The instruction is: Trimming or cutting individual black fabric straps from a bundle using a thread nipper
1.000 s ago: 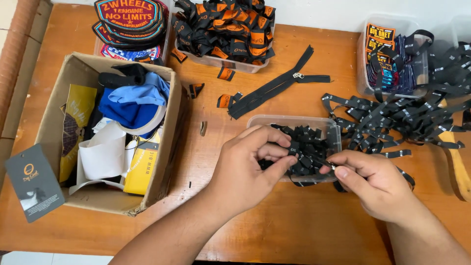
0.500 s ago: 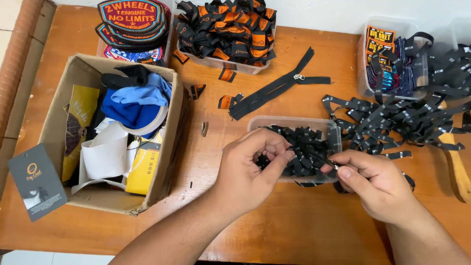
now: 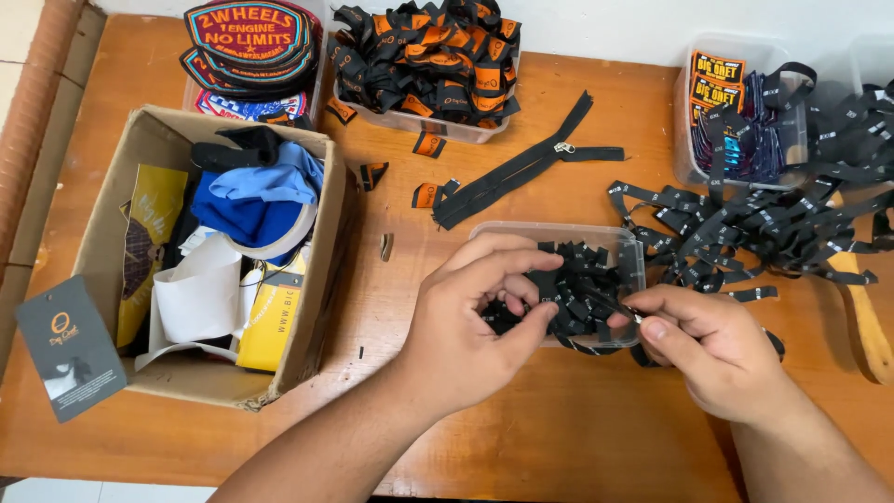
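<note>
A worn wooden table point(image 3: 577, 438) fills the view, with a pale wall along its far edge. Near its middle sits a clear plastic tub point(image 3: 626, 244) heaped with small black fabric labels point(image 3: 573, 293).

The left hand point(image 3: 475, 331) reaches over the tub's near-left corner, fingers curled in and pinching among the labels. The right hand point(image 3: 712, 349) rests at the tub's near-right corner, thumb and forefinger closed narrowly on a small slim metal tool point(image 3: 622, 310) whose tip points into the pile; what kind of tool it is cannot be told.

Just right of the tub sprawls a tangle of black label strips point(image 3: 754, 224), and a wooden handle point(image 3: 861, 312) lies at the table's right edge. Behind the tub lies a black zipper point(image 3: 521, 172). At the far edge stand 3 more tubs: embroidered patches point(image 3: 247, 37), orange-and-black tags point(image 3: 428, 51), and flat packets point(image 3: 726, 112). A cardboard box point(image 3: 112, 196) of blue cloth point(image 3: 256, 196) and paper sits left, with a dark card point(image 3: 70, 345) leaning against it.
</note>
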